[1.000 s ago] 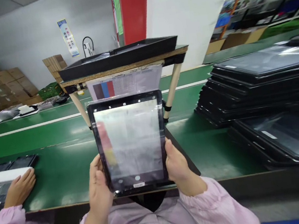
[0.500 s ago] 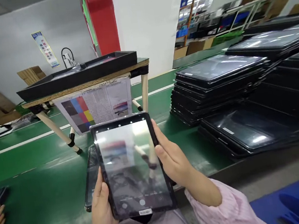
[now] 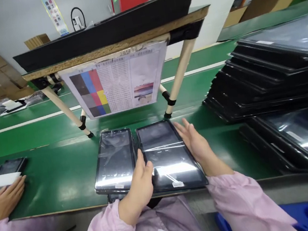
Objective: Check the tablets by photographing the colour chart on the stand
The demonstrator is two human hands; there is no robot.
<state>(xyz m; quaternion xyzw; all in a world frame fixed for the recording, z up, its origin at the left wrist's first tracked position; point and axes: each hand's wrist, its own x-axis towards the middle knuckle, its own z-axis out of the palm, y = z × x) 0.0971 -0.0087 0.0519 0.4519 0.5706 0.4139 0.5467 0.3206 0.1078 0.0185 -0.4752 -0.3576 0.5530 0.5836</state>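
Observation:
A black tablet (image 3: 166, 151) with a dark, glossy screen and a small white label lies at the table's front edge. Its screen reflects a bright band of light. My left hand (image 3: 139, 180) rests along its left edge, in the gap beside a second tablet, fingers stretched out. Along the right edge is my right hand (image 3: 196, 144), open, with its fingers extended and the thumb raised. The second tablet (image 3: 116, 160), under wrinkled clear film, lies to the left on top of something dark. The undersides of both tablets are hidden.
A raised stand (image 3: 182, 70) holds a black tray (image 3: 108, 30) and a printed colour chart (image 3: 115, 82) behind the tablets. Stacked black trays (image 3: 267, 74) fill the right side. At left, a co-worker's hand (image 3: 7, 197) touches a white strip over other tablets.
The tablet has come down from in front of me onto the table area, and its lit camera screen is now dark. My fingers have straightened along its sides. The view has tilted down.

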